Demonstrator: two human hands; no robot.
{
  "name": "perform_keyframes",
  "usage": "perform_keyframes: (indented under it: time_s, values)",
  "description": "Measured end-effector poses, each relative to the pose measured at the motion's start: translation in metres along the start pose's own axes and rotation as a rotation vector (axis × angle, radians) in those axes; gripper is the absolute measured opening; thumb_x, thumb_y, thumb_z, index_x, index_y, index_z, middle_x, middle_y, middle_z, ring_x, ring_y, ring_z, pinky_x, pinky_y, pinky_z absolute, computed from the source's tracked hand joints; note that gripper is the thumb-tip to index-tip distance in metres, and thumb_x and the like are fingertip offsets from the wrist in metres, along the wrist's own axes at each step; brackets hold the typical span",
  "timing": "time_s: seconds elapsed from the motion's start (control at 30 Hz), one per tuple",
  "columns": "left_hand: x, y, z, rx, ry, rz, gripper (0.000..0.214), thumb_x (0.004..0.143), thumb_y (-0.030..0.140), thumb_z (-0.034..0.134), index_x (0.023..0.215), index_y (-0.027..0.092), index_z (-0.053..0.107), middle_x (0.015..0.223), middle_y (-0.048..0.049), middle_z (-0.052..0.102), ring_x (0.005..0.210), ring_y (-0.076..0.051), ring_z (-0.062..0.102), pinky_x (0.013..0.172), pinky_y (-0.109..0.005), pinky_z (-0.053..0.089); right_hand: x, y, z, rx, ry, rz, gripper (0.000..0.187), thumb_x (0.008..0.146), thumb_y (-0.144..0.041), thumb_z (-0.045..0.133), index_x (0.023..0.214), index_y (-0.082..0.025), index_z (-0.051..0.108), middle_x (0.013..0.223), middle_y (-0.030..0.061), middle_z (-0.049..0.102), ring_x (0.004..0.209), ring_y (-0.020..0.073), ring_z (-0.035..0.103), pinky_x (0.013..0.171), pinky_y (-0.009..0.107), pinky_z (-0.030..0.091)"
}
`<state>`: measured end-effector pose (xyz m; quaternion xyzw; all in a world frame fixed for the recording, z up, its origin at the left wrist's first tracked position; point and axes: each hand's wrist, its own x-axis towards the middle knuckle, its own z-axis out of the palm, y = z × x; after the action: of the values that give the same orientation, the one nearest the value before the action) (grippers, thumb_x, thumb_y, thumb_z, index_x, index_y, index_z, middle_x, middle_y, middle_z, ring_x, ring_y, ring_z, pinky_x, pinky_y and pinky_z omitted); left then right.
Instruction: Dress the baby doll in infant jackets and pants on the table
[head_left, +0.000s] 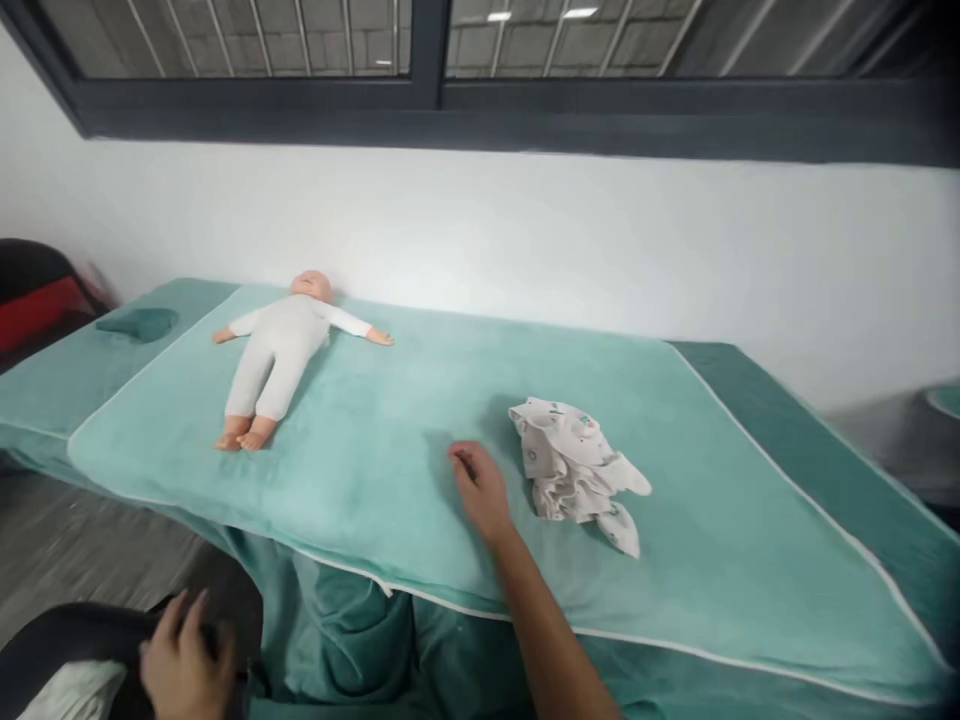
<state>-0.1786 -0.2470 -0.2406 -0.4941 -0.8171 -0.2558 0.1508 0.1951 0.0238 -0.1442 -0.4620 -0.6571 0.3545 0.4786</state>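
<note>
My right hand [481, 490] is over the green bed cover, its fingers curled in a loose fist with nothing visible in it. Just to its right lies a crumpled white baby garment [574, 460] with a small print, apart from the hand. Low at the left, my left hand [187, 660] hangs in front of the bed, slightly blurred, with fingers apart and holding nothing. A baby doll [281, 345] in a white bodysuit lies on its back at the far left, arms spread and feet towards me.
The bed [405, 420] has a light green cover with white piping and a face hole [142, 323] at its left end. Behind it stands a white wall [525, 240] below a dark window frame [300, 115]. White fabric [79, 690] sits at the lower left, and a black and red item [37, 310] at the left edge.
</note>
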Motion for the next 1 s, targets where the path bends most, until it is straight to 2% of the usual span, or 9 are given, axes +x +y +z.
perform_keyframes:
  time_s: [0.1,0.27,0.33,0.43,0.5,0.6,0.77,0.9,1.0]
  values:
    - [0.036,0.072,0.019,-0.280,0.079,0.266,0.041,0.086,0.028,0.064,0.126,0.025,0.058,0.141,-0.0159,0.053,0.133,-0.039,0.052,0.111,-0.064,0.041,-0.013,0.001,-0.021,-0.213,0.088,-0.140,0.021,0.094,-0.024,0.049,0.109,-0.022,0.063,0.109,0.0086,0.068,0.104,0.0228,0.064,0.094,0.040,0.052]
    - [0.096,0.187,0.029,-0.603,0.041,0.561,0.038,0.092,0.015,0.055,0.128,0.024,0.058,0.136,-0.0127,0.059,0.130,-0.029,0.056,0.107,-0.050,0.050,-0.042,-0.008,-0.081,-0.605,0.304,-0.272,0.029,0.096,-0.021,0.050,0.124,-0.024,0.059,0.120,0.0114,0.064,0.115,0.0262,0.061,0.100,0.047,0.051]
    - [0.119,0.223,0.034,-0.592,-0.052,0.700,0.038,0.095,0.017,0.051,0.133,0.024,0.056,0.142,-0.0121,0.058,0.136,-0.028,0.052,0.109,-0.049,0.049,-0.050,-0.015,-0.100,-0.738,0.345,-0.283,0.033,0.096,-0.022,0.051,0.129,-0.024,0.057,0.128,0.0133,0.061,0.120,0.0285,0.058,0.101,0.049,0.050]
    - [0.147,0.262,0.048,-0.395,-0.174,0.764,0.051,0.099,0.033,0.049,0.149,0.024,0.047,0.162,-0.0128,0.037,0.152,-0.035,0.028,0.120,-0.065,0.027,-0.049,-0.027,-0.117,-0.888,0.365,-0.272,0.038,0.097,-0.025,0.051,0.134,-0.023,0.053,0.137,0.0145,0.057,0.127,0.0313,0.053,0.101,0.051,0.048]
    - [0.158,0.275,0.062,-0.330,-0.271,0.772,0.054,0.101,0.039,0.045,0.154,0.024,0.042,0.165,-0.0112,0.032,0.154,-0.035,0.023,0.121,-0.067,0.020,-0.041,-0.032,-0.122,-0.963,0.381,-0.260,0.038,0.097,-0.027,0.050,0.135,-0.022,0.053,0.137,0.0150,0.058,0.125,0.0318,0.052,0.099,0.050,0.048]
    - [0.165,0.276,0.081,-0.324,-0.421,0.775,0.054,0.103,0.045,0.038,0.153,0.023,0.044,0.165,-0.0091,0.032,0.154,-0.031,0.027,0.122,-0.060,0.027,-0.020,-0.037,-0.126,-1.113,0.369,-0.185,0.035,0.098,-0.032,0.050,0.129,-0.019,0.059,0.132,0.0159,0.061,0.118,0.0327,0.055,0.094,0.048,0.046]
    - [0.164,0.267,0.090,-0.381,-0.454,0.744,0.054,0.104,0.047,0.034,0.151,0.023,0.047,0.165,-0.0070,0.031,0.154,-0.029,0.027,0.124,-0.055,0.026,0.025,-0.039,-0.143,-1.152,0.163,-0.010,0.025,0.096,-0.029,0.048,0.105,-0.022,0.070,0.113,0.0113,0.071,0.105,0.0283,0.060,0.086,0.039,0.044]
    - [0.165,0.268,0.089,-0.415,-0.459,0.733,0.051,0.104,0.045,0.036,0.146,0.022,0.053,0.163,-0.0076,0.036,0.153,-0.029,0.030,0.124,-0.055,0.026,0.064,-0.053,-0.176,-0.784,0.365,0.156,0.030,0.094,-0.043,0.049,0.097,-0.021,0.069,0.093,0.0059,0.072,0.086,0.0233,0.063,0.075,0.033,0.044]
    - [0.165,0.269,0.091,-0.462,-0.442,0.723,0.048,0.103,0.043,0.040,0.144,0.022,0.056,0.162,-0.0083,0.039,0.151,-0.029,0.032,0.123,-0.055,0.028,0.091,-0.072,-0.209,-0.511,0.560,0.099,0.035,0.091,-0.053,0.050,0.086,-0.021,0.062,0.079,0.0011,0.065,0.073,0.0187,0.057,0.065,0.030,0.043]
